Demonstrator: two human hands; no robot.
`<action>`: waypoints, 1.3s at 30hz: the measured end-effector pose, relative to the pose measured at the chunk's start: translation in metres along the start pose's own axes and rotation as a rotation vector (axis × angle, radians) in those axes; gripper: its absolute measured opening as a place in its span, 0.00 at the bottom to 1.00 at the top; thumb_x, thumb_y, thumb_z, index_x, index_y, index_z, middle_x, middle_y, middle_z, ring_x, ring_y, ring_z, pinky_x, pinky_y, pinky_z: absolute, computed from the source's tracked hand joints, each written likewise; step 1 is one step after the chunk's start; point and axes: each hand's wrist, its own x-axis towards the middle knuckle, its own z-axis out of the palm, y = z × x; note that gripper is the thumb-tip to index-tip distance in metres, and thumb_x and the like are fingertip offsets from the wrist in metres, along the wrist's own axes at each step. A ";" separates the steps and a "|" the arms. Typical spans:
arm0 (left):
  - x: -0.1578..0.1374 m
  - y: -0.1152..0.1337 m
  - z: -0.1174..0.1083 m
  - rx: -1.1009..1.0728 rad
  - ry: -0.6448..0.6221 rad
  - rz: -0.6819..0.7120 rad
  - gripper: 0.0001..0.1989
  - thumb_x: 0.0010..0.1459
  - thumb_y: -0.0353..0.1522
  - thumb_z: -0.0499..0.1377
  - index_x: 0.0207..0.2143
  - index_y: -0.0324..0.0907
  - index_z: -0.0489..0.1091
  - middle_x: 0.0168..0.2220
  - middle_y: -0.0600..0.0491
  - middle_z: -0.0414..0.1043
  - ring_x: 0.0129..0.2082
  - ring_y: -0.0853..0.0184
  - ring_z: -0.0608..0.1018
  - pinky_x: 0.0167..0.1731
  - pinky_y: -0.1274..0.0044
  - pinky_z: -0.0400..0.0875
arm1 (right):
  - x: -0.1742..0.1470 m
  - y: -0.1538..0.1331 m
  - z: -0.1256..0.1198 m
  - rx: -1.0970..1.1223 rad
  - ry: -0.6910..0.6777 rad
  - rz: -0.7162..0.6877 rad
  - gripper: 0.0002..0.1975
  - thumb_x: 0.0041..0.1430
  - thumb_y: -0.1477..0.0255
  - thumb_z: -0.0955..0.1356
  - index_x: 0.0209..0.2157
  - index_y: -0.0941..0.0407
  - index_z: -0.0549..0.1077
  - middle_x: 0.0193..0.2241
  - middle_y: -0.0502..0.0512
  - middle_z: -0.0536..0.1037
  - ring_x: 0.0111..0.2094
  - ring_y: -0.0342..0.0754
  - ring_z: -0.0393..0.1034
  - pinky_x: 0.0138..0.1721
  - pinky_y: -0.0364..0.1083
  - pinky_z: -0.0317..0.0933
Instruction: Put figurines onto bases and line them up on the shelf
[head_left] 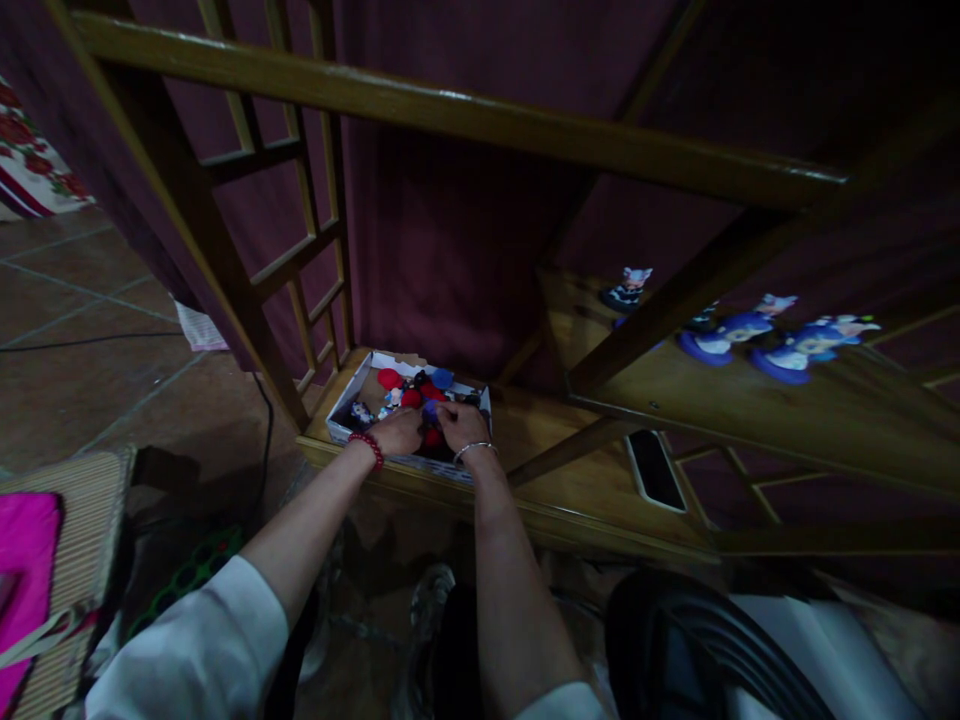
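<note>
A shallow white cardboard box (373, 366) on the low wooden ledge holds several small toy figurines with red, blue and black parts. A white-and-purple figurine (361, 412) lies at its left side. My left hand (399, 432), with a red bead bracelet, reaches over the front rim, fingers curled down; whatever they grip is hidden. Beside it, my right hand (463, 426), with a pale bracelet, pinches a purple-blue piece (432, 410) among the figurines. It looks like a figurine's base, but the dim light blurs its shape.
Several figurines (806, 348) on purple-blue bases stand on the raised wooden shelf (675, 400) at right. A white-edged phone (656, 470) lies on the ledge (570, 460). Wooden rails (450, 105) cross above my hands. A black rounded object (697, 640) sits at the lower right.
</note>
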 end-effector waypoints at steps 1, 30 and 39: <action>0.000 -0.001 -0.001 -0.001 0.000 -0.001 0.13 0.48 0.27 0.47 0.29 0.35 0.70 0.29 0.44 0.71 0.31 0.66 0.73 0.29 0.79 0.63 | 0.000 0.000 0.000 0.001 -0.003 0.000 0.13 0.53 0.71 0.61 0.37 0.56 0.74 0.34 0.54 0.77 0.36 0.44 0.70 0.38 0.39 0.60; -0.004 -0.014 -0.015 -0.097 0.136 -0.098 0.19 0.52 0.33 0.48 0.47 0.41 0.62 0.42 0.48 0.70 0.43 0.64 0.70 0.39 0.77 0.63 | 0.000 -0.003 0.004 0.044 -0.016 0.017 0.13 0.54 0.70 0.60 0.38 0.54 0.73 0.36 0.52 0.76 0.39 0.43 0.69 0.39 0.39 0.60; -0.001 -0.017 -0.008 -0.074 0.079 -0.056 0.20 0.51 0.33 0.48 0.47 0.39 0.60 0.41 0.45 0.69 0.42 0.62 0.70 0.39 0.76 0.63 | 0.003 -0.001 0.007 0.056 -0.033 -0.004 0.13 0.53 0.72 0.61 0.39 0.54 0.73 0.36 0.52 0.76 0.39 0.43 0.69 0.40 0.39 0.60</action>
